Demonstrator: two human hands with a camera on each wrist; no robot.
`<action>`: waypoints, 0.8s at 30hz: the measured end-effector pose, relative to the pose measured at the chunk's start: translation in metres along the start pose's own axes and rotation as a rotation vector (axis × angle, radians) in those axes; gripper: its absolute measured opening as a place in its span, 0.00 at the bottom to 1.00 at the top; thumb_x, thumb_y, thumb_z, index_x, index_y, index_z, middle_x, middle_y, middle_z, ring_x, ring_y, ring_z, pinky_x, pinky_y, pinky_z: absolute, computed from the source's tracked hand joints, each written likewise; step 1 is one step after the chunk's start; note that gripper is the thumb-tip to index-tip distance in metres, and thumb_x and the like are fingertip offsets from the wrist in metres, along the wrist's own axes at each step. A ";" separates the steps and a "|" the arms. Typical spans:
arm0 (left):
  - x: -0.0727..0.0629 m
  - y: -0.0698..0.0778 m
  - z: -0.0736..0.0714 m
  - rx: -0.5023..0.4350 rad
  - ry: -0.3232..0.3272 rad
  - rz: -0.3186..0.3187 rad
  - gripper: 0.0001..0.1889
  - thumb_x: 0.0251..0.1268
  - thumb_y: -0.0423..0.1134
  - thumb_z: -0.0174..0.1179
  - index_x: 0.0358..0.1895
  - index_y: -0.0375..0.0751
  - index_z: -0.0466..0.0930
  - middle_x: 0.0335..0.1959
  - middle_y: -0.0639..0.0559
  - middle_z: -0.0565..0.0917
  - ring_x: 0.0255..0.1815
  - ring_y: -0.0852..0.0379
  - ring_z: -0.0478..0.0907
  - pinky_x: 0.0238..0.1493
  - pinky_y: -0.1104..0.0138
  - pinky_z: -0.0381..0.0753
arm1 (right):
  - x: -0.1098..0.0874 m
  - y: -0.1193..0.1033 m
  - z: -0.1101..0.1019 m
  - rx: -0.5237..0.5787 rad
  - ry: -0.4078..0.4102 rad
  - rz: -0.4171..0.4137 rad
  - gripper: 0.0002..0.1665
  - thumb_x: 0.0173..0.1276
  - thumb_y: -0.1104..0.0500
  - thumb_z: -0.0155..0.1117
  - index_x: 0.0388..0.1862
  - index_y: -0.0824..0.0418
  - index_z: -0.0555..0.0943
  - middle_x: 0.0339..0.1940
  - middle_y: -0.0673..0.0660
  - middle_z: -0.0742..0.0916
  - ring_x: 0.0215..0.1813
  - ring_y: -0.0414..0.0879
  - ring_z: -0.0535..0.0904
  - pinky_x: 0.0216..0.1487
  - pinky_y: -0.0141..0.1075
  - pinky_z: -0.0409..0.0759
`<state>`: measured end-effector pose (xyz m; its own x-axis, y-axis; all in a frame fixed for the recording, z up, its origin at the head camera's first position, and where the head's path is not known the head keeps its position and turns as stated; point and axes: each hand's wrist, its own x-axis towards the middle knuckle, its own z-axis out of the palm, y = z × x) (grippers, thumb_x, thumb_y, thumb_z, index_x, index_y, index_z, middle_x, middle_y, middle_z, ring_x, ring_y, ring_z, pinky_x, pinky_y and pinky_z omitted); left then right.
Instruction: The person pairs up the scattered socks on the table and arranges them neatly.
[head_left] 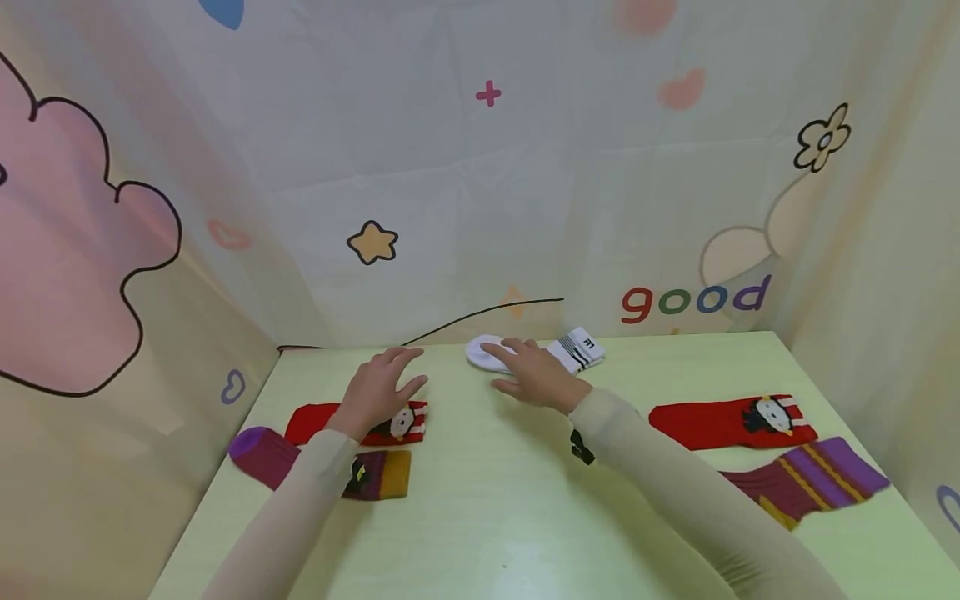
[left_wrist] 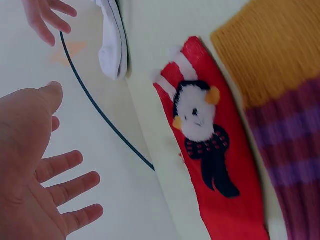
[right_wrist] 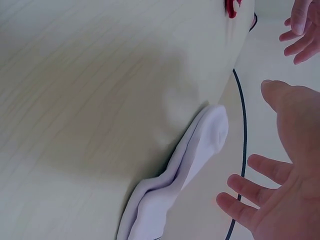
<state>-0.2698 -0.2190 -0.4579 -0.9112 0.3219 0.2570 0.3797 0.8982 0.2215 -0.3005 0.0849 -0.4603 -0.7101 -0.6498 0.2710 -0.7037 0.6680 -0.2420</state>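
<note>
My left hand (head_left: 375,392) hovers at the left, its fingers spread and relaxed, holding nothing. Below it lies a red sock (head_left: 309,421) with a white animal face and striped cuff; the hand hides its middle. A purple sock (head_left: 258,454) with a mustard cuff lies nearer to me, partly covered by my sleeve. At the back of the table is a pair of white socks (head_left: 579,350) with dark cuff stripes, one layered on the other. Over these my right hand (head_left: 542,375) reaches, fingers loosely extended; in the right wrist view it appears apart from the white socks (right_wrist: 200,145).
On the right side lie another red sock (head_left: 705,425) with the same face and a striped purple sock (head_left: 832,479), partly behind my right sleeve. A printed curtain (head_left: 450,208) hangs right behind the table's back edge and along both sides.
</note>
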 end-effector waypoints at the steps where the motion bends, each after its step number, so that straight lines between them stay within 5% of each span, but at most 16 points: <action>1: -0.001 -0.002 0.000 0.002 0.005 -0.002 0.29 0.73 0.51 0.63 0.73 0.46 0.72 0.70 0.40 0.75 0.65 0.38 0.76 0.65 0.41 0.73 | 0.001 -0.001 0.001 0.004 0.000 -0.002 0.38 0.74 0.50 0.67 0.78 0.58 0.67 0.68 0.71 0.77 0.62 0.69 0.76 0.59 0.60 0.77; 24: -0.029 -0.034 -0.008 0.022 0.033 -0.079 0.31 0.71 0.52 0.65 0.73 0.45 0.72 0.72 0.36 0.73 0.66 0.35 0.74 0.65 0.37 0.71 | 0.032 -0.038 0.022 -0.011 -0.124 0.009 0.40 0.76 0.45 0.64 0.81 0.52 0.63 0.72 0.63 0.76 0.68 0.62 0.73 0.67 0.56 0.74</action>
<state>-0.2547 -0.2609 -0.4658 -0.9323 0.2401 0.2705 0.3030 0.9268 0.2219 -0.2972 0.0303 -0.4626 -0.7141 -0.6834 0.1518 -0.6978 0.6773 -0.2331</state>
